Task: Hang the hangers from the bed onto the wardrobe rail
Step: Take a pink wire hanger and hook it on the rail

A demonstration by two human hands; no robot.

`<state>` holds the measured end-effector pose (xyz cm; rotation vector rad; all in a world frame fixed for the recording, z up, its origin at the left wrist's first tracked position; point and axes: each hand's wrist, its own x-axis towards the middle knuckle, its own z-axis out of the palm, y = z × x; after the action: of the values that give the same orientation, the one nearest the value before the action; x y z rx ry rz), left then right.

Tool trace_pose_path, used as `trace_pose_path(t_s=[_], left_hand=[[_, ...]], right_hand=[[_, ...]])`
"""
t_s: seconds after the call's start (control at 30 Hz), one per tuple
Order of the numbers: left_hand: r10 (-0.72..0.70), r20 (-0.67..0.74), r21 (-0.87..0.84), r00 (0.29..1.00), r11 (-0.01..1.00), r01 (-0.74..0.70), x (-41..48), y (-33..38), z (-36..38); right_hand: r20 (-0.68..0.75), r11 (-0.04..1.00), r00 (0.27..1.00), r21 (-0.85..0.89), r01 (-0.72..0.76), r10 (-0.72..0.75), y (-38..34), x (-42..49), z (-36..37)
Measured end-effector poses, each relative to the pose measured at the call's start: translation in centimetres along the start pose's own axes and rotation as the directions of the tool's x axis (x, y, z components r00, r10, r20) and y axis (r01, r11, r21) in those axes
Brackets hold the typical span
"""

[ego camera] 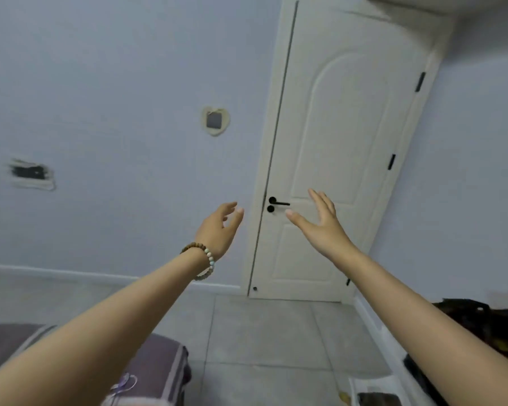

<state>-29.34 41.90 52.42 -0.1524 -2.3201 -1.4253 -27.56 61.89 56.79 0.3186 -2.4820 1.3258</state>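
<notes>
- Both arms are stretched forward, and the left hand (220,227) and right hand (320,227) are raised side by side with a gap between them.
- The left hand is empty: fingers loosely curved, thumb apart from them, gripping nothing.
- The right hand is empty too, spread wide with straight fingers fanned out and the thumb pointing toward the left hand.
- A beaded bracelet (207,259) of brown and pale beads sits on the left wrist.
- In the gap between the two hands is the black door handle (277,203); neither hand touches it.
- Beyond the hands stands the cream door (349,142), which looks closed.
- Up and to the left of the left hand there's a heart-shaped plate (214,121) on the wall, and farther left a rough dark hole (31,174).
- The bed (159,361), with its purple cover, shows a corner below the left forearm, well apart from both hands.
- On that corner lies a pale lilac loop (123,383), too blurred to say whether it is a hanger.
- Grey floor tiles (261,332) run beneath the hands toward the door.
- Under the right forearm is a dark bag (475,317), with a white box (373,388) nearer the bottom edge.
</notes>
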Motion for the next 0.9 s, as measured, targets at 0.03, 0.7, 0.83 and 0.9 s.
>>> trace_pose_path(t_s=[0.03,0.7,0.83,0.9], left_hand=[[-0.055,-0.009,0.027,0.998,0.998,0.055,-0.8,-3.1,-1.6],[-0.812,-0.151,0.274,0.564,0.514,0.813,-28.4,-46.6,-20.0],[-0.878,-0.153,0.243,0.453,0.411,0.879,-33.2,-52.0,-19.1],[-0.903,-0.149,0.2,0.404,0.372,0.906,-34.9,-54.2,-18.3]], right_hand=[[0.054,1.0,0.998,0.003,-0.012,0.012,0.3,-0.1,3.3],[0.695,0.941,0.651,-0.115,-0.317,0.304,10.8,-18.0,51.5],[0.716,0.913,0.596,-0.142,-0.384,0.362,14.7,-22.6,56.9],[0.729,0.893,0.555,-0.176,-0.413,0.401,16.7,-24.4,59.1]])
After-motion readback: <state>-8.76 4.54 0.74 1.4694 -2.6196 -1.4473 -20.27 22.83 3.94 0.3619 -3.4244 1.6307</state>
